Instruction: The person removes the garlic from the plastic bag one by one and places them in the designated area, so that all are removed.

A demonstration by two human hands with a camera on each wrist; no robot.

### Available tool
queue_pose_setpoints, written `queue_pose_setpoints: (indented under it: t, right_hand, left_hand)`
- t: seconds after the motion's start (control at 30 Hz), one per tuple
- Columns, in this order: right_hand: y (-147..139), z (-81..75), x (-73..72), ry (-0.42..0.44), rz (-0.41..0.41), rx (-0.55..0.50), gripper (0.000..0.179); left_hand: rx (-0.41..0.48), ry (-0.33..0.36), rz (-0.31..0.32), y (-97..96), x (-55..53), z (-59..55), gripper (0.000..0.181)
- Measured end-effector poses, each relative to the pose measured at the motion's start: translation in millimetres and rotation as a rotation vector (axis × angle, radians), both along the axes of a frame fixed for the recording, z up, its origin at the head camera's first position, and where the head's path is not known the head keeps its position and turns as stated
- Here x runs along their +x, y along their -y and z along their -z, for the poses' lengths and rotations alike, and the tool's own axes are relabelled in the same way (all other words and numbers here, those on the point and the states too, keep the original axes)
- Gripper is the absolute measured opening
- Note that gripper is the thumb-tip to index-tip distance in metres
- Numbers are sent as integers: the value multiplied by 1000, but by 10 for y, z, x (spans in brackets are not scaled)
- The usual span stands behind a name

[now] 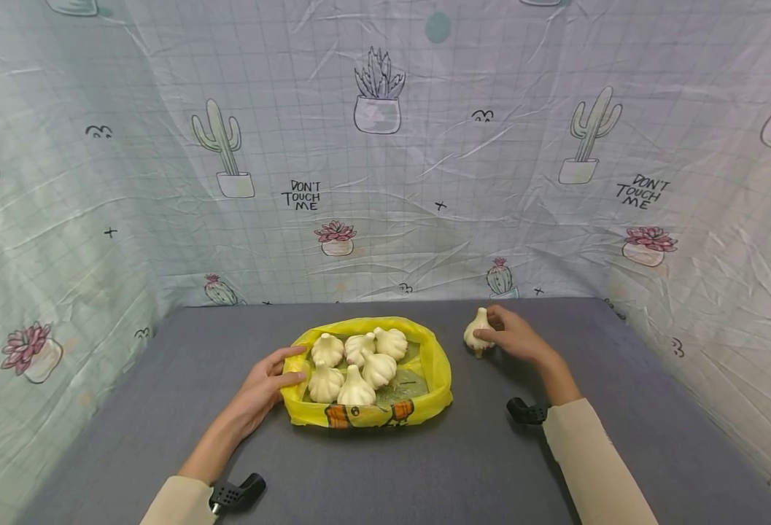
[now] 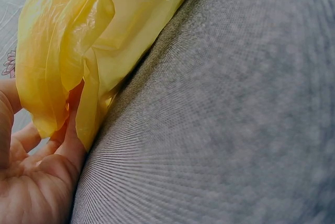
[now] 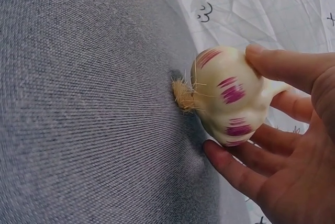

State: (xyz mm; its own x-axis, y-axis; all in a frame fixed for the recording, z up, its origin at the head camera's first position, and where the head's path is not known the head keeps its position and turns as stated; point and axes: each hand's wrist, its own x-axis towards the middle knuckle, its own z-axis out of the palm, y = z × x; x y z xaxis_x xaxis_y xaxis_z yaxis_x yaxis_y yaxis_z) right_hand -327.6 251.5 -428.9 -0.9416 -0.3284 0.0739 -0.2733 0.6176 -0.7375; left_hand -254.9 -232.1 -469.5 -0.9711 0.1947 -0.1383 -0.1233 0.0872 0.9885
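A yellow plastic bag [image 1: 434,364] with its rim spread wide sits on the grey tabletop, several white garlic bulbs [image 1: 357,386] lying inside it. At its left end, my left hand [image 1: 263,386] holds the side, fingers and thumb on the plastic; the left wrist view shows fingertips [image 2: 75,96] partly hidden behind a yellow fold. Right of the bag, my right hand [image 1: 516,337] grips another garlic bulb [image 3: 230,96] between thumb and fingers. This bulb has purple streaks and a tuft of straw-coloured roots, which points toward the tabletop close below.
The grey cloth-like tabletop [image 1: 385,474] runs back to a pale curtain [image 1: 385,168] printed with potted plants, which also hangs along both sides. Black wrist cameras [image 1: 237,494] are worn on both arms.
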Motion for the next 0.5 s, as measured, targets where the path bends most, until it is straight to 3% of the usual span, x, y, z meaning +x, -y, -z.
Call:
queue_pose_setpoints:
  t: [0.5]
  right_hand:
    - [-14,1,-9,51,8,28,62]
  left_hand:
    - [-12,0,-7,2,2,-3,64]
